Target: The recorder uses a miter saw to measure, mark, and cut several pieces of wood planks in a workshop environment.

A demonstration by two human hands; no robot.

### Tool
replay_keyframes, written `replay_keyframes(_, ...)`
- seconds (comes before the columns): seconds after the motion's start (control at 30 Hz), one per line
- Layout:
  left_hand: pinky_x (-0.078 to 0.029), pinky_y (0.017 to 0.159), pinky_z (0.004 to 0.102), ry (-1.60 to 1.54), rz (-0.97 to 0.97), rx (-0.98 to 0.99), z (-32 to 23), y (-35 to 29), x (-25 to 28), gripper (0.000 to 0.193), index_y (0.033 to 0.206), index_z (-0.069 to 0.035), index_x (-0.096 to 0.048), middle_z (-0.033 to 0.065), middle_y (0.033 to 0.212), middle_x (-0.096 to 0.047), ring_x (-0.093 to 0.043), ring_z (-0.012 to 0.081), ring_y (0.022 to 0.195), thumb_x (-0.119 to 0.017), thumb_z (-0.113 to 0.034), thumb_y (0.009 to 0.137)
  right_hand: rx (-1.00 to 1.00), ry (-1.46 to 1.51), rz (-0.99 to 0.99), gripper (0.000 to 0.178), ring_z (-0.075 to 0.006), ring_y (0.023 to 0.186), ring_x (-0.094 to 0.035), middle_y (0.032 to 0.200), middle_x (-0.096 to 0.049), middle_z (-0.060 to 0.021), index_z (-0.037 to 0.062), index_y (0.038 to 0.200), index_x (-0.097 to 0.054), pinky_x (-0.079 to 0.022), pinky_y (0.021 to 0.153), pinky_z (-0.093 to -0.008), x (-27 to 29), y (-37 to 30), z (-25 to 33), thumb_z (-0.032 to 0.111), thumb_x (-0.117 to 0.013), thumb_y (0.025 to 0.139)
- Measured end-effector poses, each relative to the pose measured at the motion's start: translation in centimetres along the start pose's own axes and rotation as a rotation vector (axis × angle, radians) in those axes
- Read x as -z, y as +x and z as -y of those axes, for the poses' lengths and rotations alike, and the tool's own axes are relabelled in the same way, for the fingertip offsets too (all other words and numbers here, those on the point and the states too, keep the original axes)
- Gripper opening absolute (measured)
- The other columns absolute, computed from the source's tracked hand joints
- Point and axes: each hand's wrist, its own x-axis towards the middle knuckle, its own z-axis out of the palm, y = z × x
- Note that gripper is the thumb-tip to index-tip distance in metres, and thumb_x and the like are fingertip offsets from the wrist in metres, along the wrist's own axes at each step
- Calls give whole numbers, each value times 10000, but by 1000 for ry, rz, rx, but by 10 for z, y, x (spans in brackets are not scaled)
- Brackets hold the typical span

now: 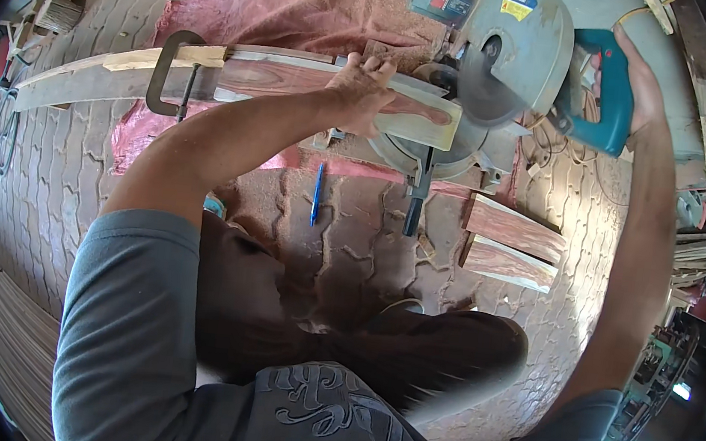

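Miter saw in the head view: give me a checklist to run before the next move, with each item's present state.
1. Right hand on the saw's teal handle: ok, wrapped around it.
2. Left hand on the reddish-brown board: ok, lying across it.
3. Left hand apart from the blade: ok, a gap shows to its left.
4. Blade at rest: cannot tell from a still.
5. C-clamp tight: cannot tell.
6. Blue pen off the saw: ok, on the paving.
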Motion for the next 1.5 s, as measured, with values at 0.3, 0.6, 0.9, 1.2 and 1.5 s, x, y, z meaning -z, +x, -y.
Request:
replay_keyframes(0.3,-378,1053,600,3,7,20,-4,0,3,640,1164,-84,-743,210,1392,-474,-449,391,1331,-849,-482,674,169,49,-98,462,-109,622,-590,822,-651,-38,72,1255,-631,-512,548,-273,-25,-72,-64,486,-577,1059)
replay_keyframes(0.6,-380,997,528,76,-35,11,-3,1,-4,622,1186,-107,-760,185,1345,-515,-472,351,1282,-802,-506,711,264,88,-103,563,-77,681,-587,886,-629,-35,35,1454,-539,-510,581,-226,-31,-93,-95,468,-502,1096)
replay_keyframes(0.9,-372,1019,530,89,-163,-9,-1,1,-13,688,1253,-108,-744,185,1372,-507,-460,353,1321,-827,-527,713,358,6,-175,479,-97,697,-581,869,-622,-49,69,1430,-567,-513,596,-251,-35,-104,-124,416,-473,1113)
replay_keyframes(1.2,-372,1035,542,79,-34,24,-3,1,-5,705,1311,-134,-716,173,1377,-502,-463,349,1325,-822,-517,728,392,34,-172,444,-130,643,-595,862,-617,-58,124,1451,-547,-530,544,-296,-39,-108,-136,400,-494,1108)
replay_keyframes(1.5,-375,1044,546,102,11,35,-5,1,-2,702,1329,-170,-701,170,1385,-499,-460,352,1336,-816,-529,736,380,134,-145,443,-153,566,-587,851,-613,-74,130,1475,-502,-532,491,-330,-43,-116,-147,374,-507,1105)
